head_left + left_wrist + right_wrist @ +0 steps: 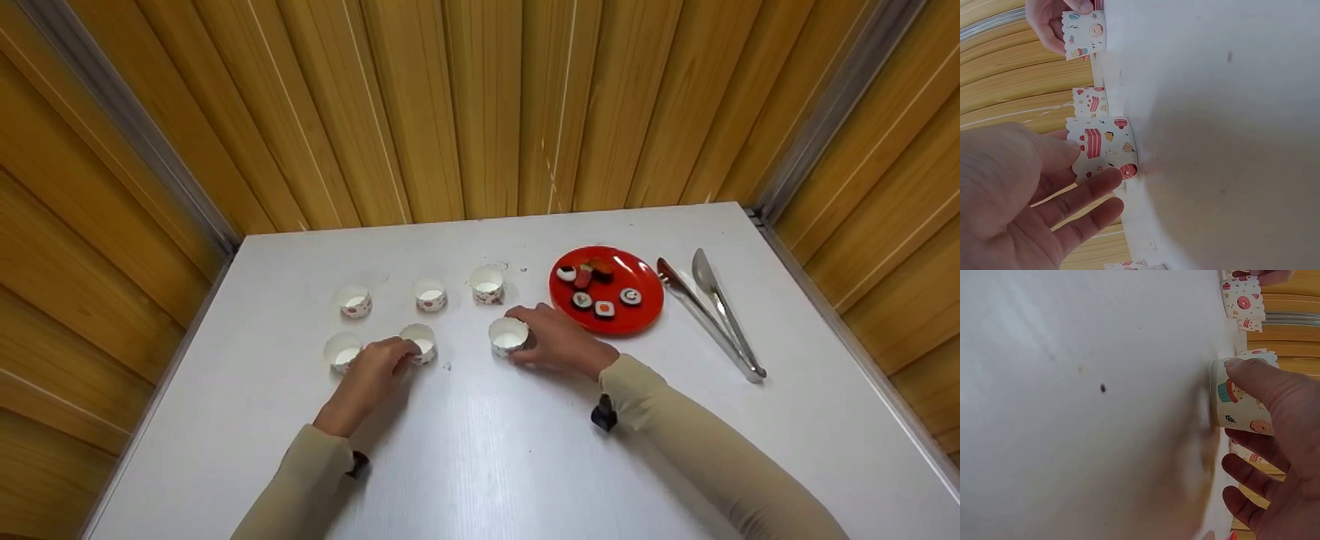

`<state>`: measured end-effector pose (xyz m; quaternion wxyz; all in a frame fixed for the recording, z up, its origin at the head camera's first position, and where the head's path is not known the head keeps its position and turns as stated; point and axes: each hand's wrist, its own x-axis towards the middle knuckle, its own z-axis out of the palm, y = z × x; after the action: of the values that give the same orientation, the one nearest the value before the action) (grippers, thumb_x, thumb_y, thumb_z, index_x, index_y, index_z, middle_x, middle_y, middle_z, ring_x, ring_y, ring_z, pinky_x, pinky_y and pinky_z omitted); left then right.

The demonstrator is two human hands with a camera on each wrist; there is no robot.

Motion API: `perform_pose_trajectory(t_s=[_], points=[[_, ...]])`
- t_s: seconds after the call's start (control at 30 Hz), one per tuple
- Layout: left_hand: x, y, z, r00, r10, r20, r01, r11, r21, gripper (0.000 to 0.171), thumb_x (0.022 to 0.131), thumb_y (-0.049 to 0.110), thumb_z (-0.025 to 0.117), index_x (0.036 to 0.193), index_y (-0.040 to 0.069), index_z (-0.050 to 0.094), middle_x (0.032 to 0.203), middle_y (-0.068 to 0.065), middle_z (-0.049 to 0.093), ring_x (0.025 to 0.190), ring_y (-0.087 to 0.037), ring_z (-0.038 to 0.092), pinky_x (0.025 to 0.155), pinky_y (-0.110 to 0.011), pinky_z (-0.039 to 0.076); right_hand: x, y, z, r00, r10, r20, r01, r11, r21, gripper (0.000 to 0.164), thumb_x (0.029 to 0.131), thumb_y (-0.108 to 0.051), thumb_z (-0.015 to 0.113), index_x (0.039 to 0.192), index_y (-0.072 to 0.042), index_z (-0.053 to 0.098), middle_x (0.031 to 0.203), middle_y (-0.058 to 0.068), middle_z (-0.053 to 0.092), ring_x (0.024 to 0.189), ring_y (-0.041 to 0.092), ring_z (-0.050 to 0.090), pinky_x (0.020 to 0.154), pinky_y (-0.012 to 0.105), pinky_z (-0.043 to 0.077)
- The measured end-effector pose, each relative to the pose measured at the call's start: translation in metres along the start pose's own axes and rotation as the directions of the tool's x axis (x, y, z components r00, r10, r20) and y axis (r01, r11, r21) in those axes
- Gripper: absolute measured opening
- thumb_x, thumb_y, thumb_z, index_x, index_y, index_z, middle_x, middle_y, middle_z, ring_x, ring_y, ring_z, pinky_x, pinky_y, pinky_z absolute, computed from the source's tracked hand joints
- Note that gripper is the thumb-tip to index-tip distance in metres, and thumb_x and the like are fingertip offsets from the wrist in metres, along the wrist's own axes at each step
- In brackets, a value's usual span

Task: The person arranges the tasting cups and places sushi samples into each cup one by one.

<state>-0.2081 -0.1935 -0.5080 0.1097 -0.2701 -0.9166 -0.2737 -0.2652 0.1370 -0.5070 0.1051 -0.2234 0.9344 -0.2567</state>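
In the head view, my left hand (369,377) pinches the rim of a white paper baking cup (422,343) with a scalloped edge. The left wrist view shows the thumb and a finger on that cup (1103,143), printed with red cake slices, its other fingers spread. My right hand (562,343) grips another baking cup (508,337) between thumb and fingers. Cupcake and doughnut prints show on that cup (1241,396) in the right wrist view. Both cups stand upright on the white table, and look empty. Another front-row cup (341,349) stands beside the left hand, partly hidden.
Behind the hands stand three more baking cups: left (355,303), middle (431,297) and right (487,288). A red plate (634,319) with several sushi pieces (604,309) lies right of them. Metal tongs (712,315) rest farther right. Wood-look walls (480,112) enclose the table.
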Motion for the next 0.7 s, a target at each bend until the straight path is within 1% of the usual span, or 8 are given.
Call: perform_pose_trajectory(t_s=[0.1, 0.23, 0.47, 0.7], points=[[0.0, 0.0, 0.001, 1.0, 0.016, -0.008, -0.016, 1.0, 0.008, 0.021, 0.087, -0.016, 0.069, 0.097, 0.002, 0.075, 0.088, -0.007, 0.073, 0.077, -0.016, 0.065, 0.07, -0.034, 0.057, 0.001, -0.003, 0.0, 1.0, -0.007, -0.001, 0.007, 1.0, -0.022, 0.064, 0.085, -0.036, 0.084, 0.142, -0.025, 0.058, 0.112, -0.002, 0.062, 0.1, 0.018, 0.052, 0.087, 0.036, 0.046], [0.0, 0.0, 0.0, 1.0, 0.014, -0.007, -0.014, 1.0, 0.011, 0.02, 0.087, -0.015, 0.071, 0.098, 0.002, 0.075, 0.09, -0.006, 0.073, 0.08, -0.017, 0.067, 0.072, -0.034, 0.057, 0.004, -0.007, 0.002, 1.0, -0.018, -0.002, 0.018, 0.999, -0.039, 0.065, 0.085, -0.037, 0.084, 0.143, -0.025, 0.058, 0.112, -0.002, 0.063, 0.1, 0.018, 0.052, 0.086, 0.037, 0.045], [-0.001, 0.0, 0.0, 1.0, -0.002, 0.005, 0.002, 1.0, -0.013, 0.019, 0.088, -0.013, 0.072, 0.1, 0.002, 0.075, 0.094, -0.007, 0.074, 0.086, -0.02, 0.07, 0.076, -0.036, 0.058, 0.011, -0.011, 0.005, 1.0, -0.028, 0.012, 0.028, 0.999, -0.022, 0.063, 0.085, -0.036, 0.084, 0.141, -0.023, 0.058, 0.112, -0.001, 0.062, 0.1, 0.02, 0.051, 0.087, 0.037, 0.045], [-0.001, -0.001, -0.001, 1.0, 0.0, 0.004, 0.0, 1.0, -0.013, 0.02, 0.087, -0.014, 0.072, 0.099, 0.002, 0.075, 0.092, -0.008, 0.074, 0.085, -0.02, 0.07, 0.075, -0.036, 0.058, 0.014, -0.015, 0.005, 0.999, -0.019, 0.032, 0.02, 1.0, -0.015, 0.065, 0.086, -0.034, 0.083, 0.143, -0.021, 0.056, 0.115, 0.0, 0.061, 0.103, 0.021, 0.051, 0.09, 0.038, 0.046]])
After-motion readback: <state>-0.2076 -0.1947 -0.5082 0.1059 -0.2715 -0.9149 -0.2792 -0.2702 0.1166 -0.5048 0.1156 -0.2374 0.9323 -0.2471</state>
